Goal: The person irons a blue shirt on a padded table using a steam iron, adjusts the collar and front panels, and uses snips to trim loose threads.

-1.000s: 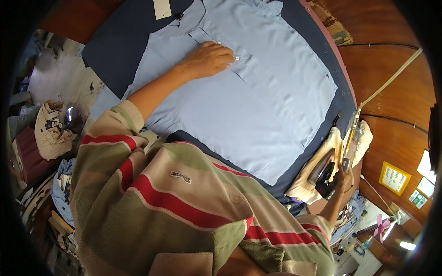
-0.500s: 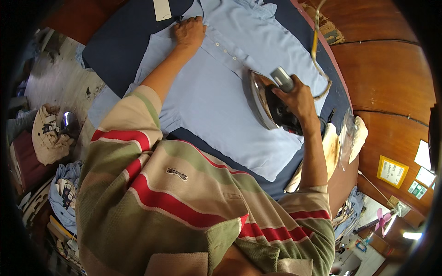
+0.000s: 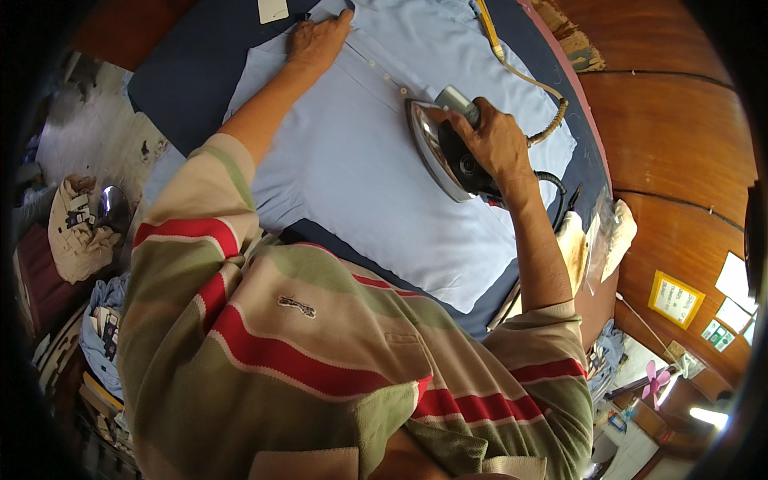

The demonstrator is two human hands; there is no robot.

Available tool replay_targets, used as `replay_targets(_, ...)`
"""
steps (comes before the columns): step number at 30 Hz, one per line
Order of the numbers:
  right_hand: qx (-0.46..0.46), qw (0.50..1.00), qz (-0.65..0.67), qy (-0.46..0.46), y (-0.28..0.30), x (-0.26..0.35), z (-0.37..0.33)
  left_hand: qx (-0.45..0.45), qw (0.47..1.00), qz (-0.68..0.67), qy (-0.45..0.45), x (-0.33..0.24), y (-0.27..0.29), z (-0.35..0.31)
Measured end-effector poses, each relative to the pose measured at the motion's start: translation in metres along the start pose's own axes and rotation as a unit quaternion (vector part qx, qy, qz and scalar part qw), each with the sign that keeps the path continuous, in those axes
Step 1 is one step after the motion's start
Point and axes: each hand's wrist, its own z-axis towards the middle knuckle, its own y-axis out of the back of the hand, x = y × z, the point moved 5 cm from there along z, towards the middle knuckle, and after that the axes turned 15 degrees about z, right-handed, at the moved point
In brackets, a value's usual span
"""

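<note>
A light blue button-front shirt [image 3: 360, 192] lies spread over a dark blue padded surface [image 3: 188, 72]. Near its collar end, my left hand [image 3: 320, 44] rests on the cloth beside the button strip, its fingers closed on the fabric. My right hand [image 3: 494, 138] is wrapped around the handle of a clothes iron [image 3: 460, 160] with a dark body and a shiny metal sole edge. The iron sits on the shirt front, its pointed end just below the buttons [image 3: 386, 77]. A white tag [image 3: 273, 10] lies above my left hand.
A cord [image 3: 544, 86], partly yellow, trails from the far edge toward the iron. Beige cloth pieces [image 3: 618, 240] and clear plastic lie at the right. Wooden panelling [image 3: 672, 144] rises beyond them. Piled garments [image 3: 80, 232] sit lower left, with a pink fan [image 3: 656, 382] lower right.
The iron and my right hand have moved left and a little toward the far side. My left hand has shifted slightly farther up the shirt, and the cord has swung left.
</note>
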Motion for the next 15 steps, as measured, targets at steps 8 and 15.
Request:
replay_targets(8,-0.030,0.999,-0.006,-0.031,0.004,-0.014,0.031,0.057,0.997,0.042,0.006,0.008,-0.008,0.005)
replay_targets(15,-0.029,0.999,0.004,-0.046,0.009,-0.011,0.034,0.010,0.997,0.080,-0.021,0.005,0.003,0.005)
